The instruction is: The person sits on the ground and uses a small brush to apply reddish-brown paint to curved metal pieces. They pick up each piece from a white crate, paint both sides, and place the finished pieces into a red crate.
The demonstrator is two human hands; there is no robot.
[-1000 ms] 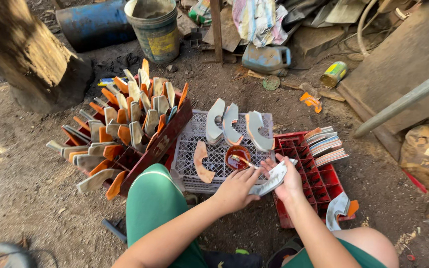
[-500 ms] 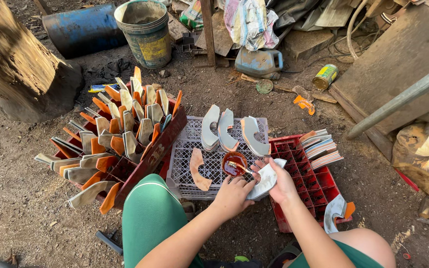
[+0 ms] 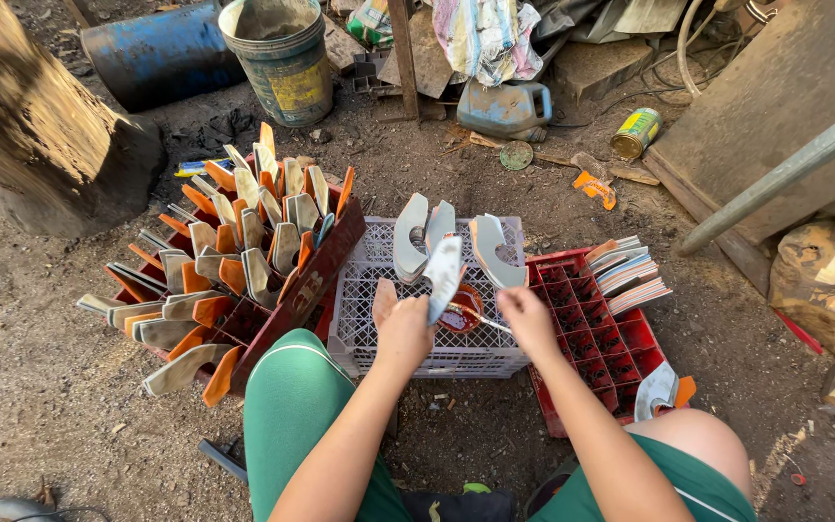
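My left hand [image 3: 404, 331] holds a pale, curved sole piece [image 3: 443, 276] upright over the white plastic crate [image 3: 369, 290]. My right hand [image 3: 527, 319] grips a thin brush [image 3: 483, 320] whose tip reaches into a small bowl of red-brown glue [image 3: 460, 311] on the crate. Three similar pale pieces [image 3: 410, 235] stand on the crate's far side. My green-clad knees frame the crate.
A red crate [image 3: 311, 280] at left is packed with several orange and pale soles. Another red crate [image 3: 596, 333] at right carries a stack of flat soles [image 3: 625, 271]. A log [image 3: 41, 135], a bucket [image 3: 282, 58], a blue drum, a jug and a can lie on the dirt beyond.
The sole piece has gone from lying low by my right hand to standing upright in my left hand. My right hand has shifted onto the brush at the bowl.
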